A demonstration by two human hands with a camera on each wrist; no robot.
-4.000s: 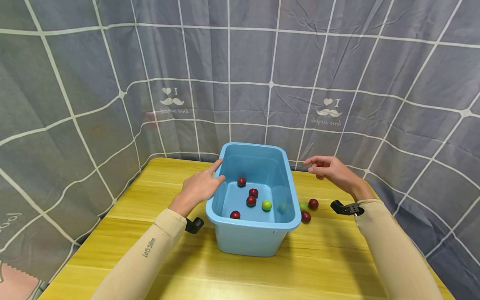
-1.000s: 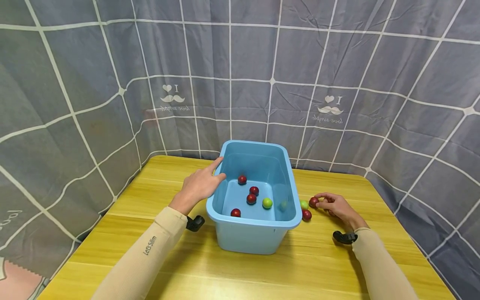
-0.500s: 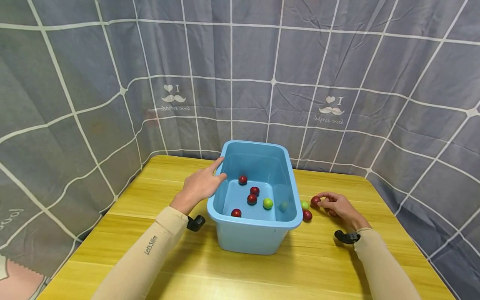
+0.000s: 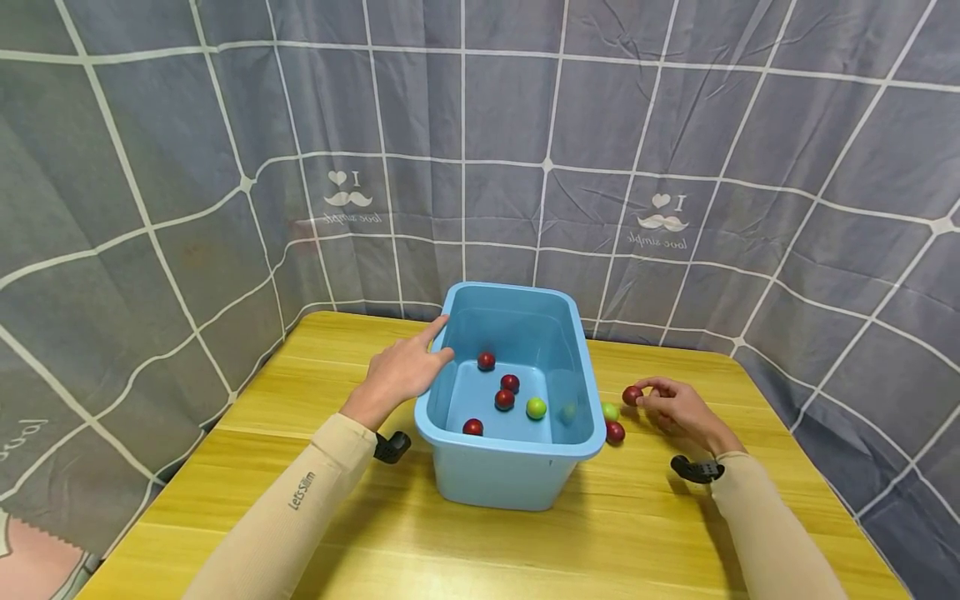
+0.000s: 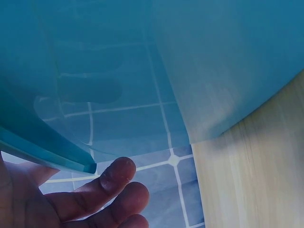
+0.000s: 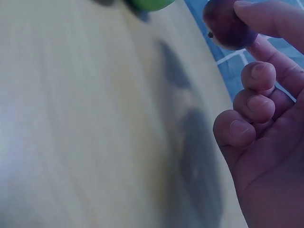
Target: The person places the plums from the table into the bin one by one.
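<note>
My right hand (image 4: 678, 410) pinches a dark red plum (image 4: 632, 396) between thumb and forefinger, to the right of the blue tub (image 4: 498, 475). In the right wrist view this plum (image 6: 228, 23) is close above the wood, with a shadow below; the other fingers (image 6: 259, 107) are curled in and hold nothing. A green fruit (image 4: 610, 412) and another plum (image 4: 615, 432) lie between it and the tub. My left hand (image 4: 401, 371) holds the tub's left rim, thumb over the edge. From the left wrist, its fingers (image 5: 116, 178) show outside, beneath the rim (image 5: 47, 152).
Inside the tub lie several plums (image 4: 505, 400) and one green fruit (image 4: 536, 408). The tub stands on a yellow wooden table (image 4: 360, 533). A grey curtain with white lines (image 4: 502, 208) hangs behind and along both sides.
My right hand has come down from above the table's far right and taken hold of the plum, which has now risen slightly. The left hand has stayed at the rim.
</note>
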